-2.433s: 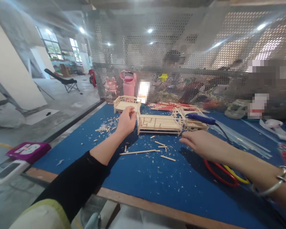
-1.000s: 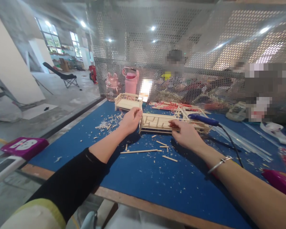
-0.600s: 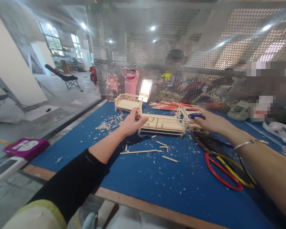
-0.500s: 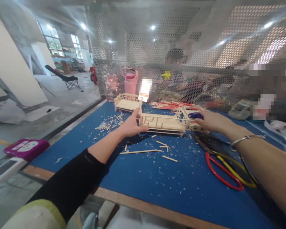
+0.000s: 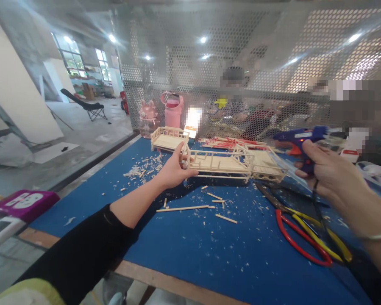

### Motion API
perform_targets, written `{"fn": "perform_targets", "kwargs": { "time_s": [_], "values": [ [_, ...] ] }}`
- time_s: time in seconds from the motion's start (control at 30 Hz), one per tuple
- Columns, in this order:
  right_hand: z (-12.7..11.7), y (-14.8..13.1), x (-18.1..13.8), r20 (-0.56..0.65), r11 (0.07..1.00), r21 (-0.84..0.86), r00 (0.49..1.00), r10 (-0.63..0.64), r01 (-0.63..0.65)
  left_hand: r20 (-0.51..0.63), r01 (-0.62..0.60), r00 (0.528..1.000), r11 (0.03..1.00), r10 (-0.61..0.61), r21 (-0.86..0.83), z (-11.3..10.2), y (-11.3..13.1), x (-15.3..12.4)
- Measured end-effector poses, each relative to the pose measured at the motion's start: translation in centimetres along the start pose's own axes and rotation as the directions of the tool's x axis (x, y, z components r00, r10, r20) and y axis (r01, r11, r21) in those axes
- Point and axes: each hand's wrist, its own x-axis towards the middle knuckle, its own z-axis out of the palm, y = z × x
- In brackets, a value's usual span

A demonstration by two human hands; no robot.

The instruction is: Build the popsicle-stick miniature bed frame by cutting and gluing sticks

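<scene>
My left hand (image 5: pixel 173 170) grips the left end of a model made of thin wooden sticks (image 5: pixel 220 163), thumb in front and fingers behind. The model has a slatted floor and stick railings, and its right end meets another slatted stick section (image 5: pixel 266 164). My right hand (image 5: pixel 325 167) is wrapped round a blue hot glue gun (image 5: pixel 301 134) with a lit orange light, its nozzle pointing left above the right section. A smaller stick model with railings (image 5: pixel 168 140) stands behind my left hand. Shears with red and yellow handles (image 5: pixel 307 237) lie below my right hand.
Wood scraps (image 5: pixel 146 169) and loose sticks (image 5: pixel 185 208) litter the blue tabletop (image 5: pixel 190 250). Red-tipped sticks (image 5: pixel 228 142) lie at the back, near a pink bottle (image 5: pixel 173 112) and a clear pink jar (image 5: pixel 148 116). A perforated metal screen (image 5: pixel 184 76) stands behind; people are beyond it.
My right hand has lifted the glue gun and drawn it to the right, uncovering the right slatted section. My left hand keeps its hold on the model.
</scene>
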Motion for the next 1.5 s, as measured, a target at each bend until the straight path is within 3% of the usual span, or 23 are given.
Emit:
{"fn": "perform_targets", "kwargs": {
  "time_s": [0.07,0.13,0.2,0.37,0.5,0.6,0.93,1.5],
  "values": [
    [0.0,-0.5,-1.5,0.152,0.973,0.144,0.975,0.161,-0.183,-0.048,0.022,0.999,0.999,-0.024,-0.039,0.3,0.4,-0.1],
    [0.2,-0.6,-3.2,0.215,0.947,0.181,0.95,0.226,-0.266,-0.1,0.042,0.994,0.996,-0.05,-0.074,0.5,0.6,-0.2],
    [0.4,-0.3,-4.8,0.224,0.96,0.177,0.959,0.176,-0.218,-0.138,0.056,0.988,0.992,-0.071,-0.11,0.7,0.7,-0.2],
    [0.9,1.5,-7.3,0.263,0.999,-0.048,0.964,0.032,-0.02,-0.166,0.059,0.982,0.984,-0.087,-0.166,0.7,0.6,-0.2],
    [1.0,2.7,-7.3,0.343,0.945,-0.237,0.93,-0.134,0.224,-0.15,0.071,0.984,0.987,-0.092,-0.143,0.7,0.7,-0.3],
    [1.3,2.9,-7.2,0.387,0.901,-0.278,0.897,-0.213,0.334,-0.148,0.067,0.985,0.988,-0.088,-0.141,0.7,0.8,-0.3],
    [1.7,3.3,-7.4,0.43,0.831,-0.326,0.854,-0.294,0.45,-0.131,0.062,0.989,0.996,-0.069,-0.06,0.5,0.8,-0.3],
    [1.9,3.5,-7.5,0.419,0.82,-0.339,0.854,-0.308,0.462,-0.118,0.071,0.99,0.996,-0.078,-0.055,0.6,1.2,-0.5]
  ]
}}
